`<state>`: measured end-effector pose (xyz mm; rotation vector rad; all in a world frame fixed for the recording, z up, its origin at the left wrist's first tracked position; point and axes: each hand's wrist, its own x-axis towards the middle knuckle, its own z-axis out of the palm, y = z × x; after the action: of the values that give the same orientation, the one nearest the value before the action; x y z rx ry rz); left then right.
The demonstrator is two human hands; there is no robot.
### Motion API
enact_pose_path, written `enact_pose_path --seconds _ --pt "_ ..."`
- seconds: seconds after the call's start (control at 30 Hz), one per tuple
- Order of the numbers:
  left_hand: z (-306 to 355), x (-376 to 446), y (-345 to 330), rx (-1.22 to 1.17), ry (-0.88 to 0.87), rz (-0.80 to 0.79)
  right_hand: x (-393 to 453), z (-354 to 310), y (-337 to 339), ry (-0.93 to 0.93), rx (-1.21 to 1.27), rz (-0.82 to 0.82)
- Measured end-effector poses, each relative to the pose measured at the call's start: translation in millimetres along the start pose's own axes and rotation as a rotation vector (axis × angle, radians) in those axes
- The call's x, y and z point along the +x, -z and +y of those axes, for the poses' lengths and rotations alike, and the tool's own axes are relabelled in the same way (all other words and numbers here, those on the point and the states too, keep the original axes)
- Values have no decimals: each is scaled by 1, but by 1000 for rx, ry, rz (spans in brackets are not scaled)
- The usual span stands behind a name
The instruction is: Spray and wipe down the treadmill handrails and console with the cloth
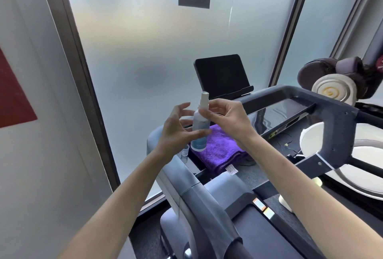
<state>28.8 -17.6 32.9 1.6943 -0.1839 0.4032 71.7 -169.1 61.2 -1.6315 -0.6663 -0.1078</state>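
Pinching the bottle (200,126) at its neck, the right hand (230,119) keeps it upright, nozzle topmost; the left hand (176,132) steadies the lower body with loose, spread fingers. The cloth (219,150) lies folded just beneath on the console (279,111), nearer the right hand.

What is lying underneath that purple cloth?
The folded purple cloth rests on the treadmill's dark console deck, beside a small clear cap. The deck surface directly beneath it is covered. The spray bottle, held in front by both hands, hides the cloth's left part.
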Motion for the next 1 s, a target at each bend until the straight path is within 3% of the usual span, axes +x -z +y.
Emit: enact_pose_path --seconds 0.17,0.4,0.6,0.87,1.0 --pt "-2 2 -11 12 -13 59 -7 4 6 38 -35 35" --pt "4 3 -29 159 -177 204 -14 9 7 172 -28 -12" --pt "-1 3 -27 148 -126 62 -10 8 19 162 -11 56" --pt "-6 5 -33 103 -137 75 -3 18 19 136 38 28" --pt "-4 12 -20 104 -28 -89 1 22 24 135 -25 26"
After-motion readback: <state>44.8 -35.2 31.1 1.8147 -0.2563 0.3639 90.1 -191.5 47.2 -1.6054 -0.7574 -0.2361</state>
